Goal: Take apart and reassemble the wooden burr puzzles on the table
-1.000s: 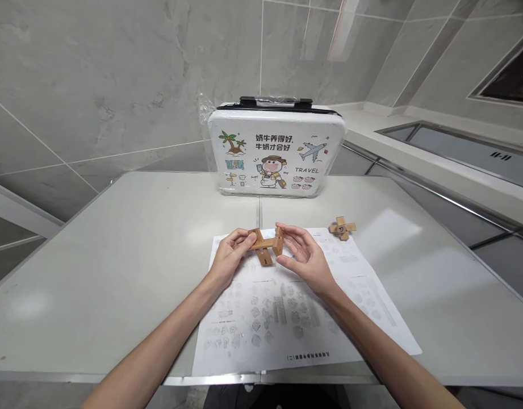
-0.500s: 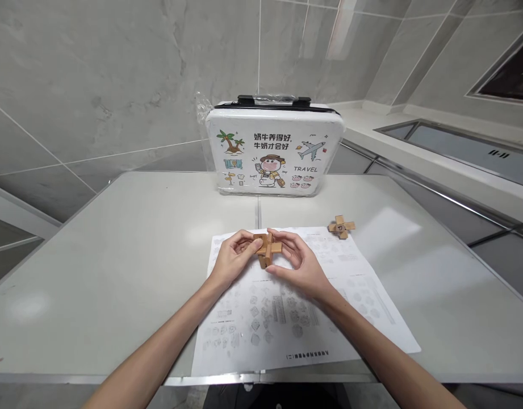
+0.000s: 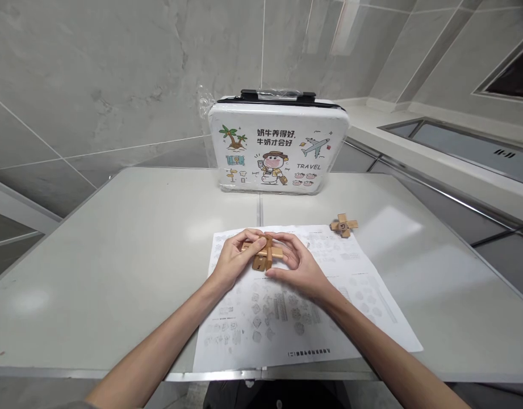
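Between my two hands, above the printed sheet, is a brown wooden burr puzzle (image 3: 262,262) made of crossing pieces, with dark marks on some faces. My left hand (image 3: 237,255) is closed on its left side, the thumb pressed on top. My right hand (image 3: 299,262) curves round the right side, its fingertips on the far end and its thumb at the near end. One piece's end points toward my right palm. My fingers hide part of the far side.
A second wooden cross-shaped puzzle (image 3: 343,226) lies by the sheet's far right corner. Under my hands is a white paper sheet (image 3: 278,335) printed with small diagrams. A white cartoon-printed case (image 3: 278,142) with a black handle stands at the back of the grey table (image 3: 116,272).
The wooden puzzle has turned in my hands: a numbered flat end now shows at the near side and another piece sticks out to the left. The camera view has shifted slightly.
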A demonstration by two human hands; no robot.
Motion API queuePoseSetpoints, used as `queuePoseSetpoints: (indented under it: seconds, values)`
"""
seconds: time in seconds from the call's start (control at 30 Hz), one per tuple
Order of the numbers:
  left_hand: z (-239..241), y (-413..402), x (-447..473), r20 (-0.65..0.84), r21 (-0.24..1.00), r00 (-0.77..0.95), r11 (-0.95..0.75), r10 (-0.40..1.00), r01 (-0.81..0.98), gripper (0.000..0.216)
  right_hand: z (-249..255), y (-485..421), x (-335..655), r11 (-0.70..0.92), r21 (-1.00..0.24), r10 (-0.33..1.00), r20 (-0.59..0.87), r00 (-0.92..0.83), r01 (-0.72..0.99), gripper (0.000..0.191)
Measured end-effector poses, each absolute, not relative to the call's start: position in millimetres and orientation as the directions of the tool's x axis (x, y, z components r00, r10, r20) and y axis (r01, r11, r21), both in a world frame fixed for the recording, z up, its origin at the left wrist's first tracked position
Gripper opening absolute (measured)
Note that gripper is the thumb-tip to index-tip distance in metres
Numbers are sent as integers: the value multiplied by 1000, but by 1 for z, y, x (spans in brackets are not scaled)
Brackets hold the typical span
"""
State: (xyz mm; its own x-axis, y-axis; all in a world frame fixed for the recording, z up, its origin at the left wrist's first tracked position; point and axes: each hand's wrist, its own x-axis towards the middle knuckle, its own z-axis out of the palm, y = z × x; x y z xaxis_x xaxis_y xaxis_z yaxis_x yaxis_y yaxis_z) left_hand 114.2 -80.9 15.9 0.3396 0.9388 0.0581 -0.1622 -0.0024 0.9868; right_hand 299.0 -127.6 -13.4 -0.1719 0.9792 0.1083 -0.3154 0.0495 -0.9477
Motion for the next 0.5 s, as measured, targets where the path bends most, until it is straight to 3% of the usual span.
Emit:
queuePoseSetpoints:
  seconds: [0.3, 0.5]
  values:
    - [15, -87, 117, 210, 962, 311, -252, 927, 102, 45, -12, -124, 305, -189, -876, 960, -69, -272, -444, 58]
    - [8, -90, 115, 279, 915, 317, -351, 906, 199, 50, -14, -128, 302, -245, -872, 928, -84, -363, -424, 58]
